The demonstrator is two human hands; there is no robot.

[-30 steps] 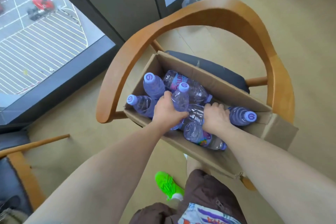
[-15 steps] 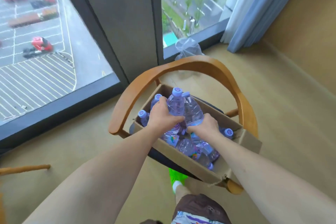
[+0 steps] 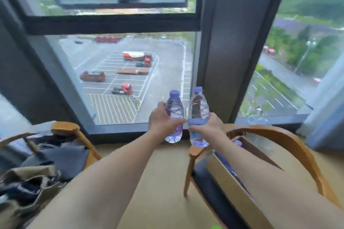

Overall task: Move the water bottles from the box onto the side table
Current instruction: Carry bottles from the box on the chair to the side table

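Observation:
My left hand (image 3: 161,122) grips a clear water bottle with a purple cap (image 3: 174,109), held upright in the air in front of the window. Right beside it, my right hand (image 3: 208,126) grips a second upright bottle (image 3: 198,106) around its blue label. The two bottles almost touch. The cardboard box (image 3: 232,189) sits on the seat of a wooden armchair (image 3: 290,147) at the lower right, under my right forearm; a few purple bottle parts show inside it. No side table is in view.
A large floor-to-ceiling window with dark frames (image 3: 111,24) fills the view ahead. A second wooden chair (image 3: 65,128) heaped with dark clothes and a bag (image 3: 37,173) stands at the left. Tan floor (image 3: 160,182) lies between the two chairs. A pale curtain (image 3: 327,113) hangs at the far right.
Both hands have lifted a bottle each out of the box and raised them up and to the left. The view has swung up from the box to the window.

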